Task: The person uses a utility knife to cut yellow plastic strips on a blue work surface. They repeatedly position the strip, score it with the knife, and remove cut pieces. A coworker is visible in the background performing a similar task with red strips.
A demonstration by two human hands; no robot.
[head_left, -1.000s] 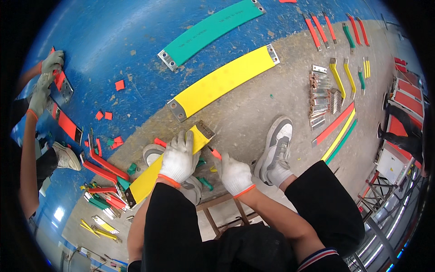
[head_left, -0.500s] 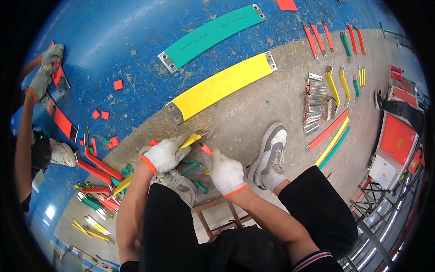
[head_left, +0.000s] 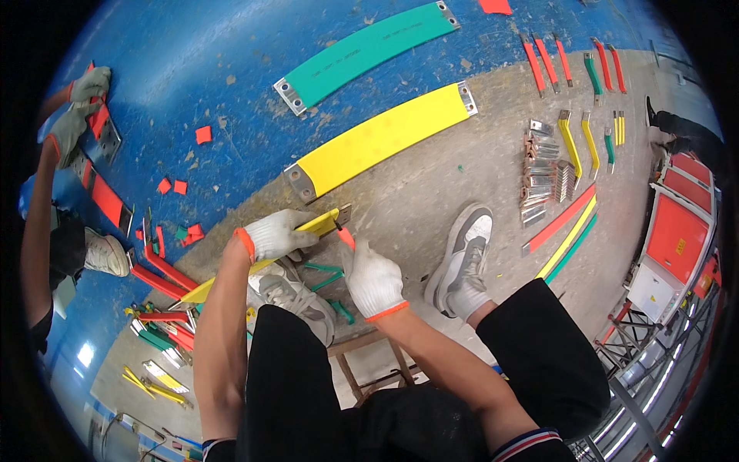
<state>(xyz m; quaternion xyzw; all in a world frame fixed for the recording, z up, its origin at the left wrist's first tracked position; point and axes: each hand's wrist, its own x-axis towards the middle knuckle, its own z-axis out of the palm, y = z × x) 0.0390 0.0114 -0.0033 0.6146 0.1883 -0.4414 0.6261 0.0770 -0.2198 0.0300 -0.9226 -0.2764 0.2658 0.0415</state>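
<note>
- Slanting up to the right, yellow strip [head_left: 317, 224] is in the left hand, over the left shoe; turned nearly edge-on, bare metal end [head_left: 345, 212] pointing away from the body.
- Left hand [head_left: 277, 235], white glove with orange cuff: fingers wrapped round the strip near that metal end, pinching it.
- Right hand [head_left: 375, 281], same glove type: closed round a red-handled tool [head_left: 346, 238], thumb side up along the handle.
- Tool's dark tip at the strip's near edge, just short of the metal end; contact too small to tell.
- Left shoe [head_left: 296, 300] below the strip, right shoe [head_left: 462, 258] well apart on bare grey floor; green scraps [head_left: 342, 310] beside the left one.
- Lower end of strip reaches the bar pile [head_left: 158, 331], red and green, at lower left.
- Ahead on floor: wide yellow bar [head_left: 385, 138], then wide green bar [head_left: 369, 54], roughly parallel, both with drilled metal ends.
- Right side: stacked metal pieces [head_left: 539, 173]; near them long red, yellow and green strips [head_left: 566, 237] side by side.
- Far left: co-worker's gloved hands [head_left: 71, 127] on a red bar [head_left: 100, 122]; small red squares [head_left: 203, 135] on blue floor.
</note>
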